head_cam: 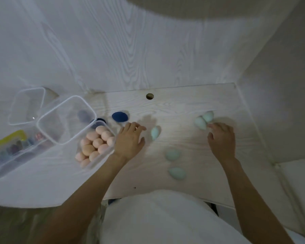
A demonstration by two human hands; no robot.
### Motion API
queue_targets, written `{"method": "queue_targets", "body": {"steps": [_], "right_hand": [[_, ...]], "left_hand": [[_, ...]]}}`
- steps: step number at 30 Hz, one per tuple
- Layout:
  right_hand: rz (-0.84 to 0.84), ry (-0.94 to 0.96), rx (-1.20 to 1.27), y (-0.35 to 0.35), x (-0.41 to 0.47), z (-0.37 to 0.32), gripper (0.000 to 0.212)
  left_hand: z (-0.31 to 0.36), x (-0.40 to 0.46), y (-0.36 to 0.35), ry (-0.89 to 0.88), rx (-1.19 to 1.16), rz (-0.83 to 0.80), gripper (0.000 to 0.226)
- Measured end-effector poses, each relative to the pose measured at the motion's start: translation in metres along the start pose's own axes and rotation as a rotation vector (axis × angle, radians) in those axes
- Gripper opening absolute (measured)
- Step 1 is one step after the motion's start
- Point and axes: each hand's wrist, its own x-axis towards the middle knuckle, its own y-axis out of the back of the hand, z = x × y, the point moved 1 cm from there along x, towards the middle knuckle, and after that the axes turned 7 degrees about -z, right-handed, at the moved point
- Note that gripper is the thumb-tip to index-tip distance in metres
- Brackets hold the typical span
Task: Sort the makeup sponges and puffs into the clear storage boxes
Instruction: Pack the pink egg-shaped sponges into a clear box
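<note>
your left hand [130, 138] lies flat at the centre of the frame, fingers spread and reaching toward a lone mint sponge [155, 132] just off its fingertips; it has hold of nothing. your right hand [221, 136], right of centre, is loosely curled with its fingertips [212, 126] at a pair of mint sponges [203, 120] lying against each other. the view is soft there, so you may be touching them only, not yet pinching one. two more mint sponges [173, 154] [177, 172] wait lower in the frame, nearer your body.

just left of your left hand, the box of peach sponges [95, 147] is packed full, so that colour looks done. above it sits a clear box [67, 118] with something dark inside, likely the navy pieces, since a navy puff [119, 116] lies on the desk [183, 103] just right of it. another clear box [27, 105] at the upper left looks unfilled, the probable home for the mint ones. a tray with a yellow edge [9, 147] sits at the far left.

the mint sponges are scattered on both sides, which is why each hand works its own side. gather them toward the left boxes.
</note>
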Motion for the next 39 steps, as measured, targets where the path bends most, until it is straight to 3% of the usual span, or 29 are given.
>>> {"method": "queue_targets", "body": {"steps": [2,7,12,15,18,20,23,29,35,39], "right_hand": [[0.021,-0.059,-0.066,-0.002,0.008,0.017,0.041],[-0.213,-0.272,-0.032,-0.01,0.018,0.036,0.051],[0.064,-0.035,0.048,0.003,-0.002,0.011,0.042],[0.032,-0.012,0.346,0.004,-0.015,-0.041,0.04],[-0.1,0.012,0.627,-0.003,-0.02,-0.1,0.034],[-0.201,0.069,0.663,-0.01,-0.021,-0.135,0.034],[-0.393,0.22,0.64,-0.025,-0.025,-0.187,0.036],[-0.647,0.466,0.64,-0.056,-0.029,-0.278,0.033],[-0.607,0.869,0.376,-0.083,-0.038,-0.363,0.033],[-0.55,1.132,-0.031,-0.108,-0.04,-0.377,0.017]], "left_hand": [[0.015,0.016,-0.011,-0.108,-0.029,-0.086,0.039],[0.035,0.032,-0.04,-0.233,0.009,-0.238,0.047],[0.035,0.028,-0.053,-0.274,0.035,-0.275,0.044],[0.028,0.023,-0.046,-0.256,-0.144,-0.215,0.04],[0.015,0.001,-0.022,-0.204,-0.291,-0.02,0.036],[0.003,-0.023,-0.003,-0.067,-0.378,0.122,0.034],[-0.033,-0.072,0.015,0.188,-0.411,0.241,0.033],[-0.1,-0.154,0.012,0.599,-0.095,0.204,0.057],[-0.119,-0.16,0.016,0.617,-0.013,0.064,0.067],[-0.123,-0.158,0.023,0.566,-0.093,0.067,0.062]]}}
